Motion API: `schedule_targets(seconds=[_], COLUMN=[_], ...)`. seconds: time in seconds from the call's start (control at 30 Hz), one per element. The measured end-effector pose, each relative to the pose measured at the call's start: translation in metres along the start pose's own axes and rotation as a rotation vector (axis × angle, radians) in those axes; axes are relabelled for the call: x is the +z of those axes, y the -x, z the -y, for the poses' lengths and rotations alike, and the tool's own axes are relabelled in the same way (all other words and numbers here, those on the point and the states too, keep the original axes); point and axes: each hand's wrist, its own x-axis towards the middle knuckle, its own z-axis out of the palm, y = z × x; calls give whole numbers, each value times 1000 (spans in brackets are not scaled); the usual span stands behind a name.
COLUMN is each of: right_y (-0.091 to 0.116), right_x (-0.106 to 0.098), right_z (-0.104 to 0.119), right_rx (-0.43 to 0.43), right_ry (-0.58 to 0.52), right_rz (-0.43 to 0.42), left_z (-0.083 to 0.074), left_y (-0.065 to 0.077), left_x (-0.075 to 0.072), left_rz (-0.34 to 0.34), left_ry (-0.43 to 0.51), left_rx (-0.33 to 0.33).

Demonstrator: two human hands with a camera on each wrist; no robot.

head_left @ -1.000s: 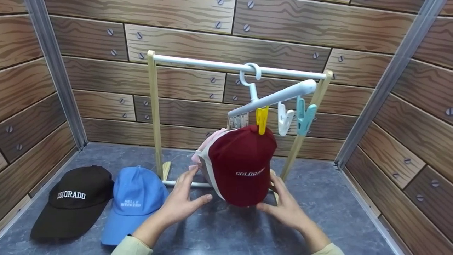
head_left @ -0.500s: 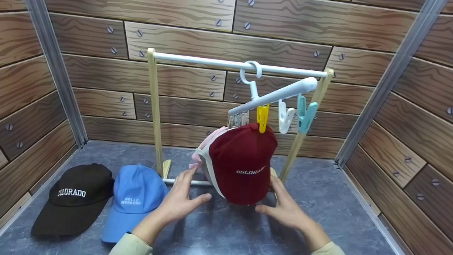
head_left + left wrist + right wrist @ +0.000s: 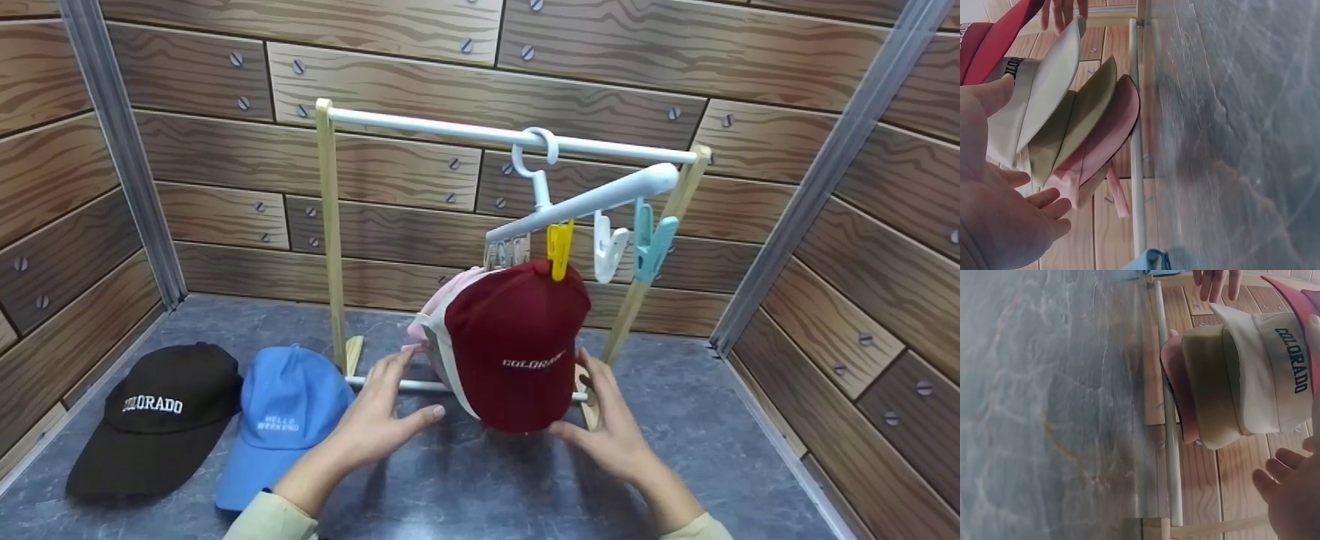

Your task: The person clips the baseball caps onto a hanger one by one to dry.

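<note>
A dark red cap [image 3: 517, 352] hangs from a yellow clothespin [image 3: 559, 251] on a pale blue clip hanger [image 3: 592, 206]. Behind it, the right wrist view shows a white cap [image 3: 1258, 371], an olive cap [image 3: 1207, 382] and a pink cap [image 3: 1179, 394] in a row. My left hand [image 3: 379, 420] is to the left of the hanging caps, fingers spread, thumb apart from them. On the other side my right hand [image 3: 611, 427] lies with relaxed fingers, its thumb close to the red cap's brim; contact is unclear. Neither hand grips anything.
The hanger hooks over the white bar [image 3: 435, 127] of a wooden-legged rack. A white clothespin [image 3: 609, 247] and a teal one [image 3: 652, 240] hang to its right. A black cap [image 3: 154, 420] and a blue cap [image 3: 289, 427] lie on the grey tabletop at left.
My right hand has shifted slightly to the right and up, its fingers a little farther from the red cap. The left hand has barely moved. The caps stay hanging.
</note>
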Motion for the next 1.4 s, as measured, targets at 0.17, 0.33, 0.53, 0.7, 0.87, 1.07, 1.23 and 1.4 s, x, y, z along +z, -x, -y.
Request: schedule_targets(seconds=[0.17,0.33,0.53,0.7,0.87,1.07,1.23,1.4], right_y=[-3,-5,-5,-5,-6,-4,-3,-2], right_x=[0,1,5,10,17,25,30,36], right_z=[7,19,31,35,38,44,51,55], right_rx=[-87,-92,-121,-202,-326,-356,-384,-441], right_ry=[-24,-2,-2,-7,9,19,51,53], right_rz=[-102,-168,-192,-215,-238,-222,-213,-209], left_z=[3,6,10,15,19,24,29,33], left_y=[2,6,8,9,11,13,16,17], left_x=[-8,-16,-27,-37,-48,-62,-72,-80], left_rz=[-16,-34,-37,-47,-69,-80,-68,-80], left_ry=[-10,-17,-8,-10,-14,-22,-20,-15], left_rx=[-12,-27,-62,-80,-88,-106,-133,-129])
